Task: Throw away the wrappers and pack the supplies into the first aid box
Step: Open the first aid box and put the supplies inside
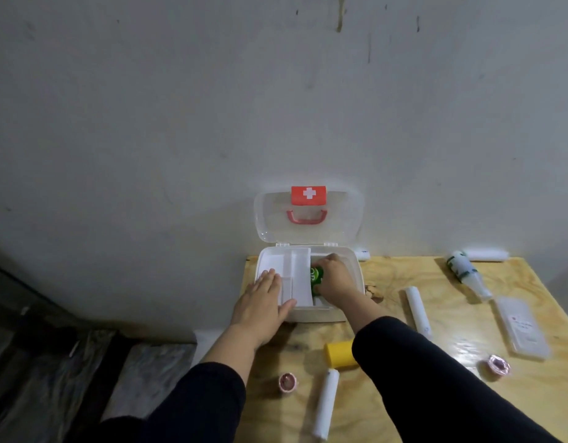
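The white first aid box stands open at the table's far left, its clear lid with a red cross leaning on the wall. Inside on the left sits a white divider tray. My left hand lies flat on the box's left front corner, fingers spread. My right hand is inside the right side of the box, shut on a green item. On the table lie white gauze rolls, a yellow roll and two pink tape rolls.
A green-and-white bottle lies at the back right beside another white roll. A clear flat packet rests near the right edge. The wooden table ends just left of the box; dark floor lies beyond.
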The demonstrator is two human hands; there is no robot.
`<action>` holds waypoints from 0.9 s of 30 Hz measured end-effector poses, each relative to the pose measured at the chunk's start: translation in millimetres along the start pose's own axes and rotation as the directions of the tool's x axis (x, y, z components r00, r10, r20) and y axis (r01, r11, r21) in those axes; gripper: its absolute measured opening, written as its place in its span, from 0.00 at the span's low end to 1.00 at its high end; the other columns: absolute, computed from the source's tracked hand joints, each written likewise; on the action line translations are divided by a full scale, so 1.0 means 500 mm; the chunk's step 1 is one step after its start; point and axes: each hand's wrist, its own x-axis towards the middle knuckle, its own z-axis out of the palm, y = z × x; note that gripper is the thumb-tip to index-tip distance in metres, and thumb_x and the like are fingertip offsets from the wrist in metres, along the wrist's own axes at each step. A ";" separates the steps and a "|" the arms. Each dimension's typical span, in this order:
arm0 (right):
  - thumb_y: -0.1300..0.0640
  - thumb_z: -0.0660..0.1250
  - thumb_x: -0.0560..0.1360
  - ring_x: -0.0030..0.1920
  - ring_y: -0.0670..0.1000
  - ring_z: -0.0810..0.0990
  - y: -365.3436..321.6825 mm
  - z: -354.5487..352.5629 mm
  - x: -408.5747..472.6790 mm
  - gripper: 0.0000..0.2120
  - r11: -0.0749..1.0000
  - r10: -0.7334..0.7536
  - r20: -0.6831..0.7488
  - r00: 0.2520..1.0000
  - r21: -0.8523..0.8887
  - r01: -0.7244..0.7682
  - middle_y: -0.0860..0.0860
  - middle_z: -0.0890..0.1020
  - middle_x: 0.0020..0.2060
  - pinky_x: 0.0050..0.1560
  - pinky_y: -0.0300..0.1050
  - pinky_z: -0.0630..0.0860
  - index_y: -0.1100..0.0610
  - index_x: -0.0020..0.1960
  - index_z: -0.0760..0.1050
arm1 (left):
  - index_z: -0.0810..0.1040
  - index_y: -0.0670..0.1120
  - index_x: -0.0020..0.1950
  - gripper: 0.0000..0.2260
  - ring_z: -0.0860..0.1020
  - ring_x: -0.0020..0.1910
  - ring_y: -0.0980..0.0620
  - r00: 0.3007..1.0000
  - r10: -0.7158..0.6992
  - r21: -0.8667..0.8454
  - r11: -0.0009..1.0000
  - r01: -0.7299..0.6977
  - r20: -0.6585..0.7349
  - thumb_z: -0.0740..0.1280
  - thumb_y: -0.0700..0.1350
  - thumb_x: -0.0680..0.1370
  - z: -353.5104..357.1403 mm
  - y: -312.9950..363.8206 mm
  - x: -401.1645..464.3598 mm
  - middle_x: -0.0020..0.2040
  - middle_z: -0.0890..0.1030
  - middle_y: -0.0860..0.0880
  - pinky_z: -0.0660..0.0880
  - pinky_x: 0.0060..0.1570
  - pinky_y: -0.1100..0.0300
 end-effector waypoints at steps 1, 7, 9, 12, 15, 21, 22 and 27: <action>0.67 0.70 0.71 0.64 0.54 0.73 -0.001 -0.006 -0.003 0.26 1.000 0.001 0.002 1.000 0.006 -0.001 0.54 0.71 0.65 0.65 0.42 0.68 0.52 0.66 0.73 | 0.47 0.46 0.81 0.32 0.46 0.80 0.52 1.000 0.006 0.010 1.000 -0.006 0.003 0.51 0.60 0.82 -0.005 -0.001 0.000 0.81 0.47 0.50 0.47 0.77 0.55; 0.67 0.66 0.73 0.63 0.54 0.75 -0.003 -0.064 -0.028 0.21 0.999 0.041 -0.017 0.999 0.001 -0.041 0.55 0.75 0.65 0.62 0.41 0.71 0.55 0.64 0.75 | 0.55 0.46 0.79 0.30 0.54 0.80 0.49 0.997 0.082 0.095 0.992 -0.082 0.006 0.55 0.58 0.82 -0.063 0.022 0.005 0.81 0.55 0.48 0.52 0.77 0.50; 0.63 0.66 0.75 0.59 0.54 0.78 -0.002 -0.093 -0.050 0.18 0.998 0.047 0.002 0.999 0.036 -0.047 0.56 0.78 0.62 0.58 0.41 0.73 0.56 0.64 0.74 | 0.62 0.47 0.77 0.25 0.61 0.77 0.47 0.989 0.147 0.105 0.983 -0.149 0.025 0.56 0.55 0.82 -0.095 0.044 0.011 0.78 0.63 0.48 0.61 0.73 0.50; 0.58 0.66 0.75 0.55 0.54 0.80 0.011 -0.135 -0.084 0.16 0.998 0.065 -0.011 0.998 0.026 -0.064 0.55 0.82 0.57 0.56 0.44 0.76 0.53 0.62 0.76 | 0.70 0.50 0.73 0.19 0.71 0.69 0.45 0.967 0.239 0.083 0.966 -0.246 0.088 0.56 0.52 0.82 -0.131 0.088 0.022 0.72 0.72 0.48 0.70 0.63 0.52; 0.56 0.66 0.75 0.49 0.53 0.78 0.044 -0.167 -0.130 0.17 0.986 0.161 0.002 0.987 0.041 -0.161 0.56 0.81 0.57 0.41 0.40 0.78 0.53 0.63 0.75 | 0.72 0.51 0.71 0.19 0.75 0.65 0.45 0.938 0.320 0.029 0.945 -0.327 0.136 0.58 0.53 0.81 -0.136 0.143 0.031 0.69 0.76 0.47 0.73 0.64 0.51; 0.50 0.66 0.75 0.63 0.55 0.76 0.154 -0.202 -0.264 0.20 0.919 0.392 -0.056 0.918 -0.029 -0.394 0.55 0.79 0.62 0.60 0.45 0.71 0.54 0.66 0.73 | 0.77 0.47 0.65 0.17 0.78 0.60 0.46 0.861 0.456 -0.058 0.889 -0.455 0.228 0.61 0.53 0.79 -0.084 0.266 0.015 0.62 0.80 0.46 0.75 0.62 0.51; 0.49 0.66 0.76 0.64 0.55 0.75 0.177 -0.207 -0.286 0.21 0.903 0.426 -0.057 0.903 -0.023 -0.428 0.55 0.78 0.63 0.61 0.46 0.71 0.54 0.66 0.73 | 0.78 0.46 0.63 0.17 0.78 0.59 0.45 0.847 0.472 -0.054 0.879 -0.474 0.246 0.61 0.52 0.79 -0.072 0.287 0.013 0.61 0.81 0.46 0.75 0.61 0.51; 0.47 0.62 0.78 0.64 0.55 0.75 0.295 -0.228 -0.377 0.21 0.811 0.585 -0.080 0.807 0.049 -0.583 0.56 0.78 0.63 0.61 0.45 0.70 0.56 0.67 0.72 | 0.78 0.47 0.63 0.19 0.78 0.56 0.45 0.795 0.485 0.016 0.850 -0.526 0.364 0.61 0.55 0.78 0.003 0.384 0.015 0.62 0.79 0.46 0.76 0.54 0.53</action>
